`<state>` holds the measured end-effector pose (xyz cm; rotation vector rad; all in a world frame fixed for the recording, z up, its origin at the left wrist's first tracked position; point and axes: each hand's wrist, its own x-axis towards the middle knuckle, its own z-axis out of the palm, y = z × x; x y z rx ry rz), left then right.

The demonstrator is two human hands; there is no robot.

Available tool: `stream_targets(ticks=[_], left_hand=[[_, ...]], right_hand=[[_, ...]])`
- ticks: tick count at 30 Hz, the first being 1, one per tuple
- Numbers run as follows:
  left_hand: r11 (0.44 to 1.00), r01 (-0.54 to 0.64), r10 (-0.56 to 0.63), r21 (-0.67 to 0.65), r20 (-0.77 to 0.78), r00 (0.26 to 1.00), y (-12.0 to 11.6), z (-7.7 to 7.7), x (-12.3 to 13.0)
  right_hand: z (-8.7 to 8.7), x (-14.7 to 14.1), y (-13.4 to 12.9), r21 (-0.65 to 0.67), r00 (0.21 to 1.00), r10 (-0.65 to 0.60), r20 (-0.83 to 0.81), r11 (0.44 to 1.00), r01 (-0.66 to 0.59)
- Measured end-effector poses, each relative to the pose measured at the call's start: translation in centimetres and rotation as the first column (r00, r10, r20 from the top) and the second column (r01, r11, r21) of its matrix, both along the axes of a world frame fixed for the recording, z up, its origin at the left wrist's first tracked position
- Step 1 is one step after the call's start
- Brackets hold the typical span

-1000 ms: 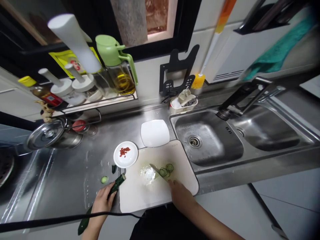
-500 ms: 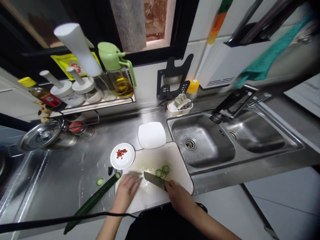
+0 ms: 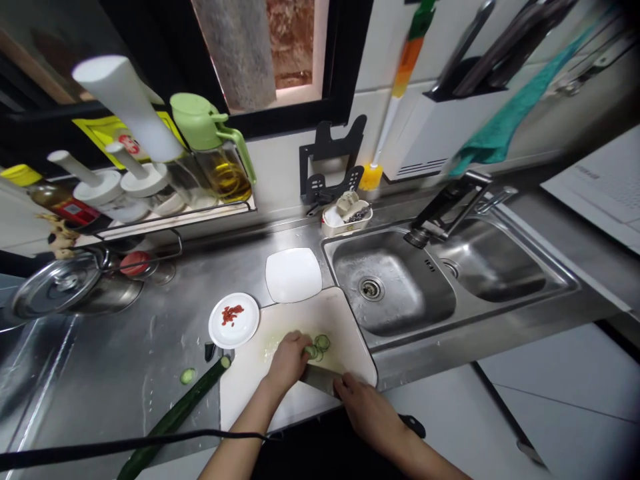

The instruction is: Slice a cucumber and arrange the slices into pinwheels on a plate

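My right hand (image 3: 359, 401) grips a kitchen knife (image 3: 320, 379), its broad blade lying low over the white cutting board (image 3: 345, 303) and pointing left. Just above the blade, my left hand (image 3: 290, 360) is closed, its fingertips at a few thin cucumber slices (image 3: 320, 344). Part of those slices is hidden by the fingers. Left of the board, a long cucumber (image 3: 185, 407) with a cut end lies slanted on the counter. Near its cut end are a dark end piece (image 3: 209, 351) and a single pale slice (image 3: 188, 376).
A white plate with small red pieces (image 3: 233, 315) overlaps the board's far left corner. Behind the board lies a square white plate (image 3: 293, 275). To the right is a double steel sink (image 3: 400, 280). A black cable (image 3: 150, 438) crosses in front at lower left.
My left hand has moved right, from the board's left part to the cucumber slices. The knife stays in my right hand, its blade now beside the left fingers. The whole view has shifted slightly.
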<state>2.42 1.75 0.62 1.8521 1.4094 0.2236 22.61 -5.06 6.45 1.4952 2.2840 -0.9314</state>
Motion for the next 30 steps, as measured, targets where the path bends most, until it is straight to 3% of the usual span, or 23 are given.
stream_targets(ticks=[7,14,18,23,26,30], left_hand=[[1.0,-0.013,0.012,0.007,0.048,0.999,0.2,-0.4,0.1],[0.999,-0.035,0.033,0.017,0.112,0.993,0.4,0.3,-0.1],[0.973,-0.218,0.228,-0.08,0.152,0.962,-0.2,0.2,-1.3],[0.832,-0.535,0.541,-0.146,0.001,0.841,-1.6,-0.9,-3.4],[0.792,-0.592,0.595,-0.15,-0.026,0.803,-2.5,-1.4,-3.9],[0.781,-0.612,0.612,-0.124,-0.043,0.79,-3.0,-1.4,-3.7]], right_hand=[[-0.4,0.5,-0.1,0.013,1.0,0.007,0.003,1.0,-0.007],[-0.3,0.7,-0.1,0.008,1.0,-0.013,0.0,1.0,0.013],[0.3,0.8,0.3,-0.025,1.0,-0.014,0.026,1.0,0.015],[1.3,0.7,0.9,-0.099,0.997,-0.029,0.071,0.994,0.036],[1.5,0.2,1.0,-0.138,0.994,-0.053,0.098,0.988,0.066],[1.4,-1.3,1.0,-0.127,0.99,-0.071,0.121,0.988,0.086]])
